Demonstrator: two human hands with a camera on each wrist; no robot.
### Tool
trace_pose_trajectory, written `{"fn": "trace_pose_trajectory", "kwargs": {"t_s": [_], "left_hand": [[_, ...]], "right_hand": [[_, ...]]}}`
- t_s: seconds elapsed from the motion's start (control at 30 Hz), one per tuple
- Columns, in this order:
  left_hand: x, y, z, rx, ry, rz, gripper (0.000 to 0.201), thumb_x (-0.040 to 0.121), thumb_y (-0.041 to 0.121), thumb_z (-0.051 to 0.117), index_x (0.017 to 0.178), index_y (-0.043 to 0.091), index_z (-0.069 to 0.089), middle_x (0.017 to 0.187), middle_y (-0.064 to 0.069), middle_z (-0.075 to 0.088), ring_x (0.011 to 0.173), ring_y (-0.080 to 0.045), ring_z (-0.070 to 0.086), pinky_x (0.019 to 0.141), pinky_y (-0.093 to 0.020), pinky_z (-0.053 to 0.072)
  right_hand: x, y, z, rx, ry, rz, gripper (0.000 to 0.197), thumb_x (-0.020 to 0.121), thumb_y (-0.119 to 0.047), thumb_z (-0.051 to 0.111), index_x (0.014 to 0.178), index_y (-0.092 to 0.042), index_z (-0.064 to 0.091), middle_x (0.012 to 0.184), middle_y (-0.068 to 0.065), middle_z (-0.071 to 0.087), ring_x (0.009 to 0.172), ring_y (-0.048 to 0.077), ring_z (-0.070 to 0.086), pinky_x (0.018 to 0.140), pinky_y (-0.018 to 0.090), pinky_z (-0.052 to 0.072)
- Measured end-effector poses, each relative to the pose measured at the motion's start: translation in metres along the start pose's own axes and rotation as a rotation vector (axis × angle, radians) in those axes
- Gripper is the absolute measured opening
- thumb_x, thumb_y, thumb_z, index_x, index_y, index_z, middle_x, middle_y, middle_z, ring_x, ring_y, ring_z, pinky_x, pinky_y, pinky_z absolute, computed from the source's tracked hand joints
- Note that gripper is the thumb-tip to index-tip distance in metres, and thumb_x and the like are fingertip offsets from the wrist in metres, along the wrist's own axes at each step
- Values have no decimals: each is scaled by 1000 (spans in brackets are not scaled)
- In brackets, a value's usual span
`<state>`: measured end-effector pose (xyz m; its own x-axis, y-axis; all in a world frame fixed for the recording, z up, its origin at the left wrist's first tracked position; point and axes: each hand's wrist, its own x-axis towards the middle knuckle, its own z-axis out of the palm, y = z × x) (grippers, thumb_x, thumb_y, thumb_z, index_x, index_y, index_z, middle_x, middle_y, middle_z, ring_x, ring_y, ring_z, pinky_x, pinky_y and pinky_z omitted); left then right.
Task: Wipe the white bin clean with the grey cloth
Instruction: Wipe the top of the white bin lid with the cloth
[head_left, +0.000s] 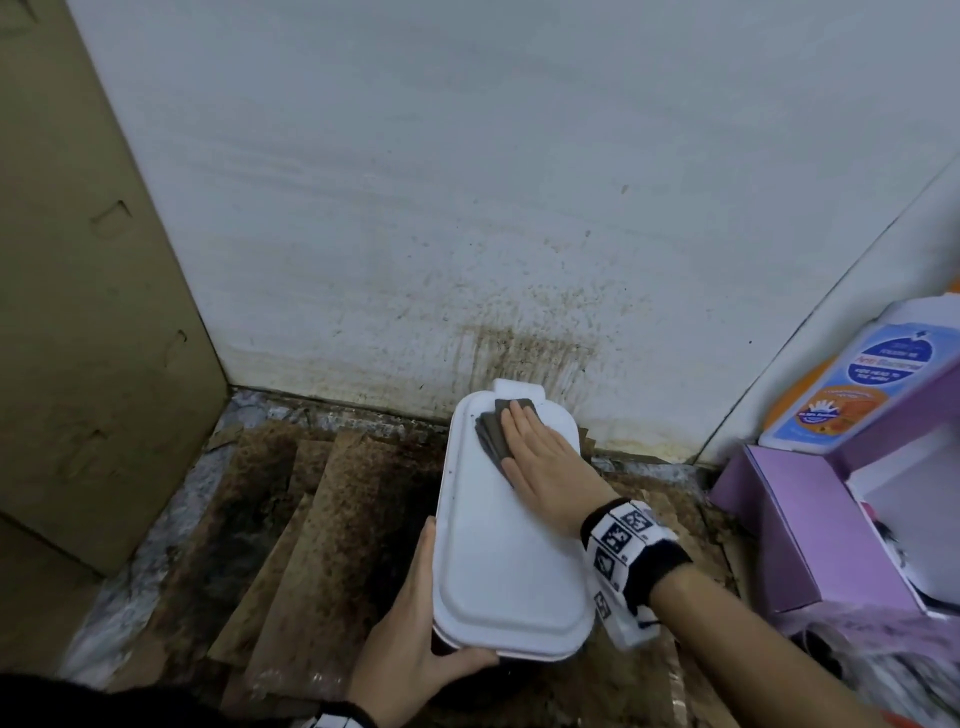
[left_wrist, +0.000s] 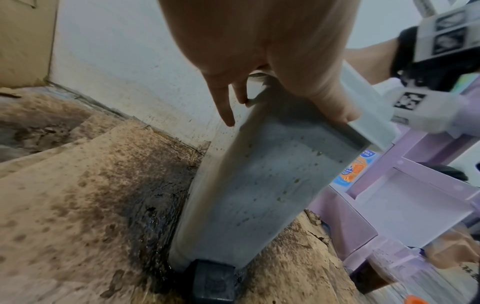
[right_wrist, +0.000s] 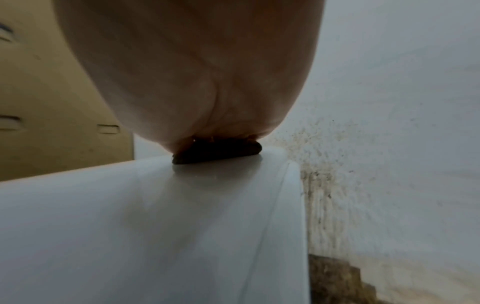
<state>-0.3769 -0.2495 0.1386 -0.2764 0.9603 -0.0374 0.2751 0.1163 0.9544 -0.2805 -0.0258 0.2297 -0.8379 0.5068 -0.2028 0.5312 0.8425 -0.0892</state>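
Observation:
The white bin (head_left: 509, 551) stands on the floor by the wall with its lid closed. A folded grey cloth (head_left: 492, 432) lies on the far end of the lid. My right hand (head_left: 537, 452) presses it down flat, fingers straight and pointing to the wall. The right wrist view shows my palm (right_wrist: 194, 82) on the dark cloth (right_wrist: 218, 153) over the lid (right_wrist: 155, 226). My left hand (head_left: 415, 634) grips the bin's near left corner, thumb under the front edge. In the left wrist view, the bin's speckled side (left_wrist: 259, 185) runs down to a black pedal (left_wrist: 213, 281).
A tall cardboard box (head_left: 78, 312) stands on the left. Brown spatter stains the white wall (head_left: 519, 353) behind the bin. Stained cardboard sheets (head_left: 291, 519) cover the floor. A purple box (head_left: 810, 519) and a bottle with a blue and orange label (head_left: 852, 384) crowd the right.

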Motion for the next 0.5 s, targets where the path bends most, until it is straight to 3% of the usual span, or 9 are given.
{"fn": "trace_pose_trajectory", "kwargs": {"t_s": [0.17, 0.27, 0.37, 0.5], "left_hand": [[-3, -7, 2, 61, 15, -104, 136, 60, 80, 77, 149, 52, -22, 146, 55, -7, 143, 19, 9, 115, -21, 32], [-2, -6, 1, 77, 8, -103, 136, 61, 80, 76, 150, 50, -22, 150, 52, -6, 145, 16, 10, 117, -26, 33], [-3, -4, 0, 64, -6, -113, 134, 62, 79, 76, 152, 49, -19, 157, 42, -3, 148, 10, 10, 119, -34, 32], [-3, -7, 2, 82, 3, -131, 135, 59, 80, 77, 149, 53, -21, 156, 44, -4, 147, 13, 10, 119, -33, 31]], "right_hand": [[54, 34, -13, 13, -11, 73, 61, 108, -38, 16, 157, -10, -6, 166, 7, -9, 153, 20, -6, 121, 32, 0], [68, 38, -15, 52, 9, 103, 60, 108, -38, 18, 158, -10, -3, 166, 7, -5, 154, 20, -3, 122, 35, 3], [57, 35, -9, 37, 26, 90, 60, 108, -37, 18, 157, -9, -3, 166, 8, -5, 154, 21, -5, 123, 35, 1], [3, 14, 3, 25, 55, 36, 59, 108, -37, 16, 157, -10, -5, 165, 5, -9, 153, 19, -10, 124, 32, -3]]}}
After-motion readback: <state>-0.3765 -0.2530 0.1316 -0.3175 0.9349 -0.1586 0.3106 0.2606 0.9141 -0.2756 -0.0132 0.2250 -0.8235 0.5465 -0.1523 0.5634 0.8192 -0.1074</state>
